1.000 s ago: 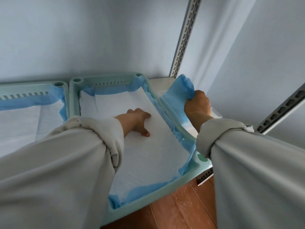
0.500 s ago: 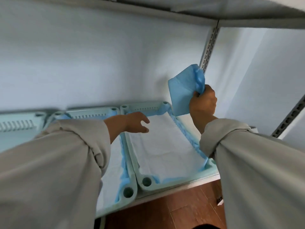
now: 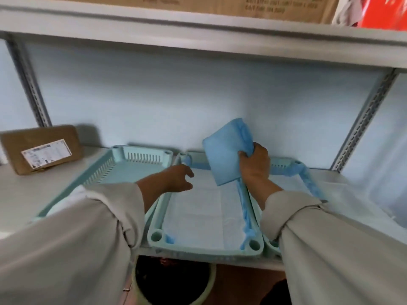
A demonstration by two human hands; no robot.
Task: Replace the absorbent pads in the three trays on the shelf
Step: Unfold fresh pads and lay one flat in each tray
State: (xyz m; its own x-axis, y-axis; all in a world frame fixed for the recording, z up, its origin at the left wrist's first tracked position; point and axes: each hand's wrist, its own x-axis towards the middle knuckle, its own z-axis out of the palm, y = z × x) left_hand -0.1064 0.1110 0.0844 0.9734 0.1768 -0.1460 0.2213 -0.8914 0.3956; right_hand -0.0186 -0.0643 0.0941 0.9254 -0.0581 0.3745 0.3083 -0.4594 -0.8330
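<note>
On the lower shelf (image 3: 356,190), three pale green trays side by side. Left tray (image 3: 123,170) bare inside, slotted walls showing, partly hidden by the left sleeve (image 3: 72,245). Middle tray (image 3: 204,250) lined with a white pad (image 3: 198,219), blue edging bunched along its right wall and at the near corners. Right tray (image 3: 282,162) mostly hidden behind the right forearm, also lined, with blue pad edge (image 3: 308,181) rumpled over its far right rim. Right hand (image 3: 255,166) raised above the gap between middle and right trays, fingers curled tight round a folded blue pad (image 3: 224,157), gripped at its right edge, flat face turned toward the camera and clear of both trays. Left hand (image 3: 176,179) hovering over the far left corner of the middle tray, fingers loosely bent and spread a little, holding nothing; contact with the pad or rim impossible to tell. Far left on the same shelf, well apart from the hands, a brown cardboard box (image 3: 41,148) with a white label, leaning back against the wall. Overhead, an upper shelf (image 3: 198,36) carrying a large carton (image 3: 242,5) and something red (image 3: 383,12) at the right edge. Slotted metal uprights (image 3: 361,126) at both rear corners. Below the shelf front, a round bin (image 3: 171,285) with a dark liner, and reddish wooden flooring beside it. Whole view slightly blurred.
</note>
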